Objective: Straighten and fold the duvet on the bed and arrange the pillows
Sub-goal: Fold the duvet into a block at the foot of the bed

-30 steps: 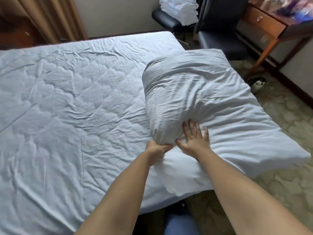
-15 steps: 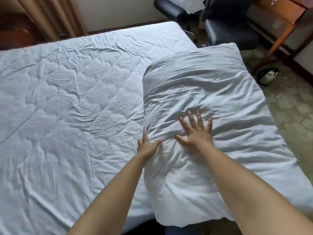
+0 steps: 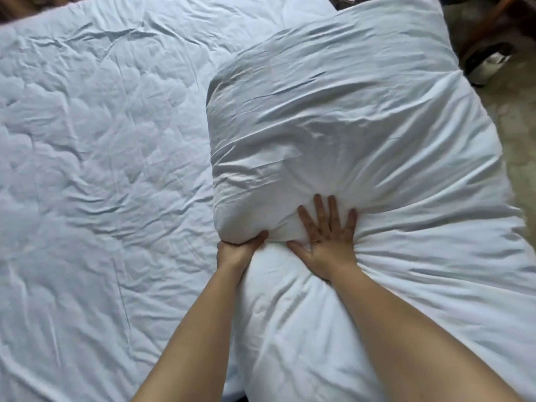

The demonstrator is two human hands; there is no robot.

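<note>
A thick white folded duvet [image 3: 362, 117] lies along the right side of the bed and hangs past its near edge. My right hand [image 3: 327, 236] presses flat into it with fingers spread, making a deep dent with creases fanning out. My left hand [image 3: 236, 250] grips the duvet's left edge, thumb on top, fingers tucked under the bulging fold. The bed [image 3: 95, 169] is covered by a wrinkled white quilted sheet. No pillow is in view.
Beyond the duvet's far right corner a small dark and white object [image 3: 487, 65] sits on the patterned floor [image 3: 519, 117]. A brown wooden furniture leg [image 3: 493, 21] stands at the top right.
My left hand went from lying open against the duvet's edge to gripping under it. My right hand pressed deeper, and the far half bulged up. The view moved closer.
</note>
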